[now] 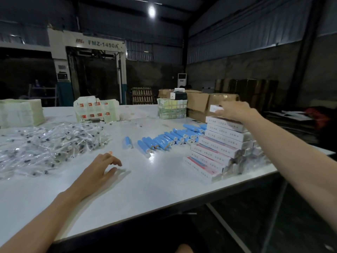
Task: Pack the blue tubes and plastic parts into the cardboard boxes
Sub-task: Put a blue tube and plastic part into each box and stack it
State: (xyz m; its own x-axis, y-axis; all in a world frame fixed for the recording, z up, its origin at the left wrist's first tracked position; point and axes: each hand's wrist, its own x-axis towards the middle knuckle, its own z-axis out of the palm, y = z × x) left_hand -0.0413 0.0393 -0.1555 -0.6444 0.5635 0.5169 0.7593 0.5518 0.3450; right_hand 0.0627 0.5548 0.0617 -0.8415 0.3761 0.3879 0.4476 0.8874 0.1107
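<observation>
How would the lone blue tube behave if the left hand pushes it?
The lone blue tube is round and lies on a glossy white table, so it would probably roll. It looks small, so it is likely light.

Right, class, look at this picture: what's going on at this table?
A person works at a white table. Their right hand holds a small white box over the stack of boxes. The left hand is open, low over the table, holding nothing. The blue tubes and the heap of plastic parts lie loose.
</observation>
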